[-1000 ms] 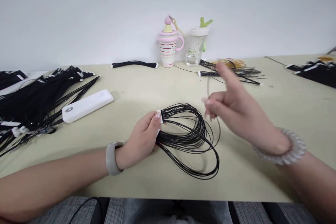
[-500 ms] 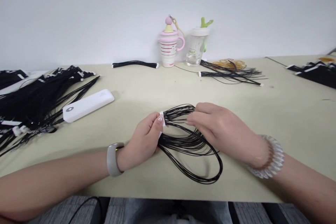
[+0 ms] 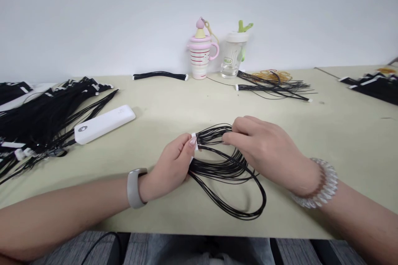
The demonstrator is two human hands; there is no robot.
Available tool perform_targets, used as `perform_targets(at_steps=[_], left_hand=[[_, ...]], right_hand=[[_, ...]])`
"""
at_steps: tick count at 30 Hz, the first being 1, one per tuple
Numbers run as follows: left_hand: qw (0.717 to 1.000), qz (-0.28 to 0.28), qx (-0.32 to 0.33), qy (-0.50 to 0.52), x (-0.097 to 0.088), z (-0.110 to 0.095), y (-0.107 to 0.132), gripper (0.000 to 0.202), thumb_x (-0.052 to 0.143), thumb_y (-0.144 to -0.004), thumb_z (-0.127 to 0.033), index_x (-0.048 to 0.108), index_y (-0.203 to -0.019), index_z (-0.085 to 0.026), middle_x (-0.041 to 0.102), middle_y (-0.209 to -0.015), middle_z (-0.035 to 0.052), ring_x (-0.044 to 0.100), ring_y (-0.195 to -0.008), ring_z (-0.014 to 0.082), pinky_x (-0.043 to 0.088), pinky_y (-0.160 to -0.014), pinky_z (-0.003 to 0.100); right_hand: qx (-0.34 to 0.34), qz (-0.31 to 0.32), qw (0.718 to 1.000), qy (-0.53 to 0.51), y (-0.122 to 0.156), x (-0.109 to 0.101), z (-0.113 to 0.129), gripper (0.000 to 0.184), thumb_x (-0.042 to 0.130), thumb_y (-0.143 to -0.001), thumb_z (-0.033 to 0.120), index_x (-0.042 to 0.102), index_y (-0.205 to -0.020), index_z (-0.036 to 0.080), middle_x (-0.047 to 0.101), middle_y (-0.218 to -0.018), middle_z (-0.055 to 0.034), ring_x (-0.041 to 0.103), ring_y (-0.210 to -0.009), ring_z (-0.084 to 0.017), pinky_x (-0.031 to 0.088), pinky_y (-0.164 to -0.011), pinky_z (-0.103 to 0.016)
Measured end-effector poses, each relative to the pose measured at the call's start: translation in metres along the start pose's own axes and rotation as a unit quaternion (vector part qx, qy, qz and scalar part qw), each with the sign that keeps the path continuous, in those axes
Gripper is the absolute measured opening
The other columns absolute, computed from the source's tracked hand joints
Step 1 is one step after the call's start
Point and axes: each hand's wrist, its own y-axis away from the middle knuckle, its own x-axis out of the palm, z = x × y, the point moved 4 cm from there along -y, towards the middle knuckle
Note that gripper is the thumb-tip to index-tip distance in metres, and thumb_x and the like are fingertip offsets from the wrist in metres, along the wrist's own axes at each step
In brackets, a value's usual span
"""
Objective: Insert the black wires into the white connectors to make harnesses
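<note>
A looped bundle of thin black wires (image 3: 231, 174) lies on the beige table (image 3: 326, 132) in front of me. My left hand (image 3: 169, 165) is closed on the bundle's white connector ends (image 3: 194, 140), thumb and fingers pinching them. My right hand (image 3: 264, 149) rests over the top of the loop, its fingers curled and pinching the upper strands just right of the connector. A grey band sits on my left wrist, and a clear coiled band on my right.
A white power bank (image 3: 104, 125) lies to the left beside a large pile of black wire bundles (image 3: 40, 118). A pink cup (image 3: 200, 51), a clear bottle (image 3: 233, 54), more wire bundles (image 3: 273, 87) and yellow rubber bands (image 3: 273, 75) stand at the back. More bundles lie far right (image 3: 373, 83).
My right hand came down from the air, where it was raised with a finger out, onto the wire loop and closed on the upper strands. The left hand kept its hold.
</note>
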Motion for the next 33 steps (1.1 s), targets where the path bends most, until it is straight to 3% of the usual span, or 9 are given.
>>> perform_targets(at_steps=[7,12,18,25,33], left_hand=[[1.000,0.013,0.002,0.004,0.002,0.000,0.000,0.037,0.030,-0.089,-0.043,0.033,-0.064,-0.016,0.036,-0.054,-0.0032,0.034,-0.053,0.0076,0.031,-0.053,0.021],[1.000,0.027,0.005,-0.006,0.004,-0.001,0.001,0.036,0.029,-0.089,-0.043,0.032,-0.065,-0.016,0.037,-0.057,-0.0032,0.033,-0.055,0.0072,0.031,-0.054,0.021],[0.999,0.041,0.008,-0.010,0.003,-0.003,0.001,0.036,0.029,-0.089,-0.043,0.032,-0.066,-0.016,0.036,-0.058,-0.0034,0.033,-0.055,0.0070,0.031,-0.054,0.020],[0.999,0.037,0.003,-0.006,0.004,-0.002,0.001,0.037,0.030,-0.088,-0.045,0.033,-0.066,-0.016,0.035,-0.057,-0.0038,0.033,-0.054,0.0069,0.031,-0.053,0.020],[0.999,0.030,0.001,-0.023,0.004,-0.002,0.001,0.037,0.032,-0.088,-0.043,0.032,-0.064,-0.015,0.033,-0.058,-0.0035,0.031,-0.055,0.0065,0.029,-0.052,0.019]], right_hand=[[0.014,0.004,1.000,0.016,0.002,0.003,-0.002,0.025,0.038,-0.084,0.008,0.060,-0.082,0.019,0.046,-0.073,-0.0022,0.037,-0.064,-0.011,0.025,-0.055,-0.023],[0.021,-0.038,0.999,-0.003,0.001,0.004,-0.002,0.025,0.038,-0.084,0.009,0.060,-0.084,0.019,0.049,-0.077,-0.0023,0.040,-0.067,-0.011,0.028,-0.056,-0.023],[-0.009,-0.022,0.999,-0.032,0.000,0.006,0.001,0.019,0.042,-0.085,0.014,0.060,-0.084,0.020,0.048,-0.074,-0.0012,0.039,-0.063,-0.010,0.027,-0.054,-0.022],[-0.033,-0.037,0.998,0.025,0.001,0.000,0.004,0.023,0.037,-0.084,0.008,0.057,-0.079,0.020,0.050,-0.077,-0.0017,0.036,-0.063,-0.011,0.022,-0.053,-0.024],[-0.045,-0.035,0.997,0.049,-0.001,-0.006,0.011,0.023,0.035,-0.087,0.014,0.054,-0.075,0.020,0.050,-0.078,-0.0027,0.035,-0.064,-0.013,0.021,-0.054,-0.026]])
